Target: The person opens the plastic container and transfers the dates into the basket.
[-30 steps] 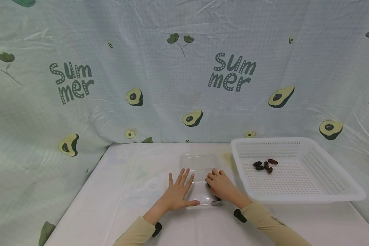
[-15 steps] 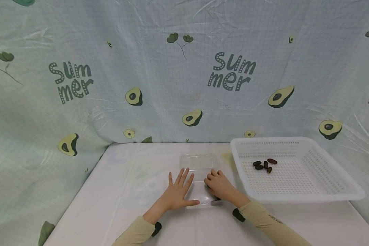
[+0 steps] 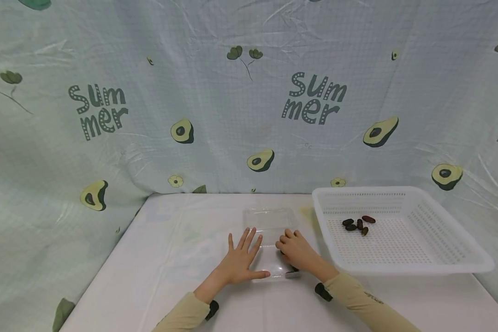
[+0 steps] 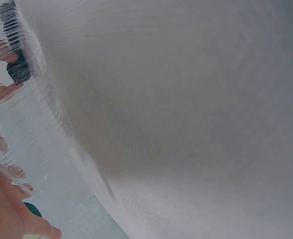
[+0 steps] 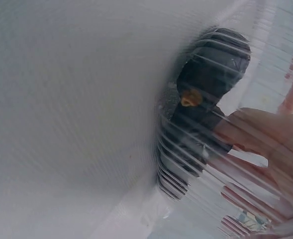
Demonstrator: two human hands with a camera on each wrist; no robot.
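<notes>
A clear plastic clamshell box (image 3: 271,263) lies open on the table, its lid (image 3: 269,218) folded back on the far side. My left hand (image 3: 237,263) rests over its left side, fingers spread straight; in the left wrist view part of this hand (image 4: 9,211) shows by the ribbed wall. Dark dates (image 3: 292,274) lie along the box's right side. Over them my right hand (image 3: 297,251) is bent into the box with curled fingers. Through the ribbed wall in the right wrist view, thumb and fingers (image 5: 265,132) pinch a date (image 5: 219,132) beside other dates (image 5: 213,59).
A white perforated basket (image 3: 402,269) stands at the right, holding several dates (image 3: 359,224) near its left side. Behind the white table (image 3: 182,258) hangs a curtain (image 3: 216,92) printed with avocados. Black wrist devices (image 3: 323,292) sit under both forearms.
My right hand has shifted slightly left inside the box, covering more of the date there. The left hand stays where it was.
</notes>
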